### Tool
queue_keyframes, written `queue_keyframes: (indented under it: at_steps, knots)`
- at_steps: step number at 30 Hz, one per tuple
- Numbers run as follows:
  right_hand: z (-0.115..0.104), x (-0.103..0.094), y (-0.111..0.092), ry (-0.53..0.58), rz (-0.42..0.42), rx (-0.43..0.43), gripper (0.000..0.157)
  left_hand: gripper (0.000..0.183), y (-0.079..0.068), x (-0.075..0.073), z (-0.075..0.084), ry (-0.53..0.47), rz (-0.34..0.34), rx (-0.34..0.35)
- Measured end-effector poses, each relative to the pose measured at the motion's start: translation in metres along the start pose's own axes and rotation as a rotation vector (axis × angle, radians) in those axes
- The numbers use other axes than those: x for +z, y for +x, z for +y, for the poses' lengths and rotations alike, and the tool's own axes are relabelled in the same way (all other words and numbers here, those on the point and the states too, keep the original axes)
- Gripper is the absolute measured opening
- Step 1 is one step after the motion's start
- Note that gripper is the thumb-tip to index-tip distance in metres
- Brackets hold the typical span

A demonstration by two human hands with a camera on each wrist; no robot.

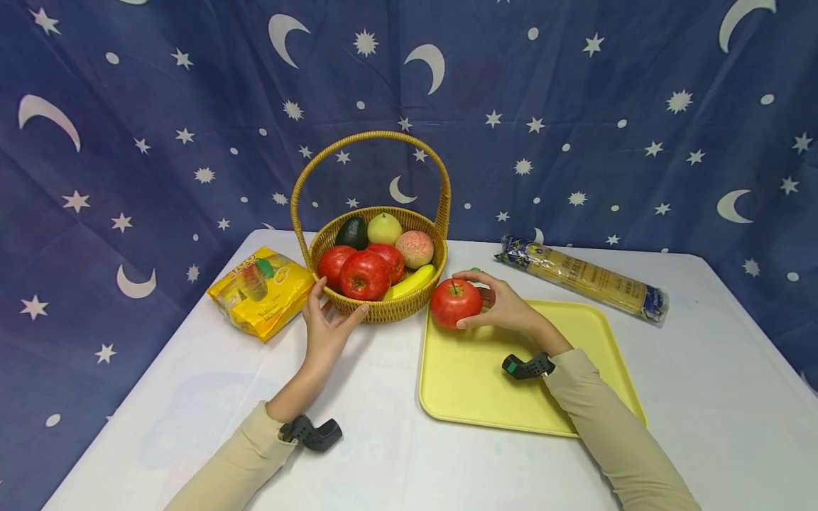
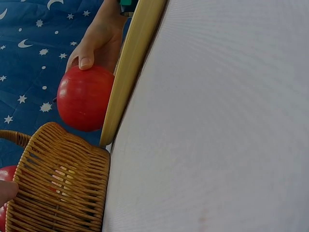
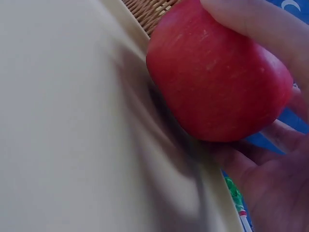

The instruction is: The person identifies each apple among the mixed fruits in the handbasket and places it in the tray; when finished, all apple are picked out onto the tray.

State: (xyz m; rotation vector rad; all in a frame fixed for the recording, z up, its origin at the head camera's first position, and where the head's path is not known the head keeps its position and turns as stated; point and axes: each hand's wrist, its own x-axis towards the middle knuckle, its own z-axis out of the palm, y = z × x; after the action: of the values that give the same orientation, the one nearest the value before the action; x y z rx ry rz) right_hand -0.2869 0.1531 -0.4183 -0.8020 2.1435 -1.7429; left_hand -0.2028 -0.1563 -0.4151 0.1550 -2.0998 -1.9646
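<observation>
My right hand [image 1: 505,306] holds a red apple [image 1: 455,304] between thumb and fingers at the far left corner of the yellow tray [image 1: 486,397]. Whether the apple touches the tray, I cannot tell. To its left stands a wicker basket [image 1: 402,309] with a tall handle. My left hand [image 1: 324,333] touches the basket's front left side, thumb and fingers spread apart. Inside the basket lie several red apples [image 1: 364,275], a banana [image 1: 410,282], a peach [image 1: 415,248], a yellow-green round fruit [image 1: 384,229] and an avocado [image 1: 352,233].
A yellow snack bag [image 1: 262,291] lies left of the basket. Behind the tray, a long clear packet of noodles [image 1: 581,277] lies slanted. Partly hidden behind the right hand is a small green item [image 3: 234,194]. A blue star-patterned cloth [image 1: 575,106] hangs at the table's back.
</observation>
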Motion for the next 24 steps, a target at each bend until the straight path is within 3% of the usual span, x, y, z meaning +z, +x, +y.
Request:
queue_keyframes:
  at_steps: [8, 15, 24]
  knots:
    - [0.0024, 0.0017, -0.0001, -0.02, -0.017, 0.014, 0.082, 0.087, 0.0002, 0.0, -0.0004, 0.003, 0.001, 0.012]
    - [0.0023, -0.0012, -0.0013, -0.127, -0.007, -0.012, 0.083, 0.087, 0.0, -0.0005, -0.0005, 0.004, 0.001, 0.014]
    - [0.0033, -0.0013, 0.0003, -0.173, -0.014, -0.044, 0.087, 0.087, -0.0002, -0.0004, -0.0004, 0.005, 0.001, 0.003]
